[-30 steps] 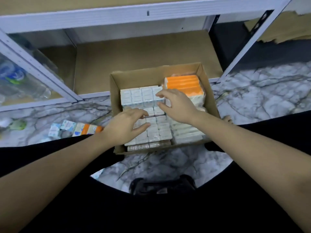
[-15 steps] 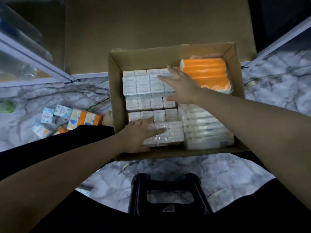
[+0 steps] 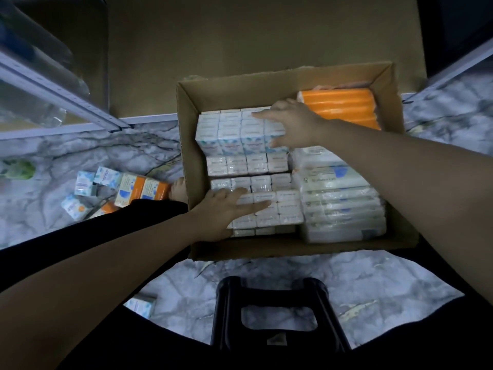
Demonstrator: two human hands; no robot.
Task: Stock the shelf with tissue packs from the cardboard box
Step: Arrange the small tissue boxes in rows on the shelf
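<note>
An open cardboard box [image 3: 269, 84] stands on the marble floor before the low shelf board [image 3: 240, 41]. It is packed with white tissue packs in rows, an orange pack [image 3: 344, 108] at its back right and larger white packs [image 3: 344, 198] at the right. My right hand [image 3: 290, 126] grips the far block of white packs [image 3: 234, 134], fingers over its top and thumb on its near side; that block stands higher than its neighbours. Near the box's front, my left hand [image 3: 226, 212] lies flat with straight fingers on the front row of packs [image 3: 277, 209].
Loose small tissue packs [image 3: 120, 188] lie on the floor left of the box, one more [image 3: 140, 307] near my left arm. A black stool [image 3: 277, 316] stands just below the box. A grey shelf upright [image 3: 61, 89] slants at the left, with bagged goods behind it.
My right hand has closed round the far block of white packs, which has tipped up from its row. My left hand has flattened on the front row. The view dropped closer to the box.
</note>
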